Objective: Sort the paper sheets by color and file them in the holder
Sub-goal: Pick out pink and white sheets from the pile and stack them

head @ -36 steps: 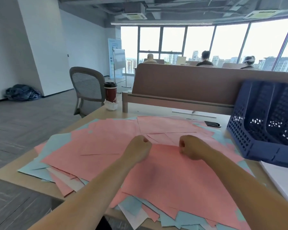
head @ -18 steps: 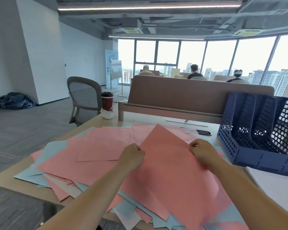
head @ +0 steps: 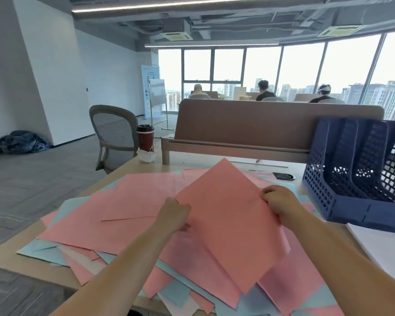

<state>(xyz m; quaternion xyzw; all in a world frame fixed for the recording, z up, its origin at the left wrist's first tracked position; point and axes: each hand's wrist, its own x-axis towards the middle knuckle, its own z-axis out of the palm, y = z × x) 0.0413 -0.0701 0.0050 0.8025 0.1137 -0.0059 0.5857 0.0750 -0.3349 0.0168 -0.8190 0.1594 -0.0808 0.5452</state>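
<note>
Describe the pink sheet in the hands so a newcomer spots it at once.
On the desk, left of the blue holder, lies a pile of pink and pale blue sheets. The held pink sheet is the only one raised off it, corner pointing up, gripped by the left hand and right hand at opposite edges.

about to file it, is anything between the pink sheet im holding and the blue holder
Nothing visible. The pink sheet, held by left hand and right hand, is raised off the pile; the blue holder stands just right of it.
</note>
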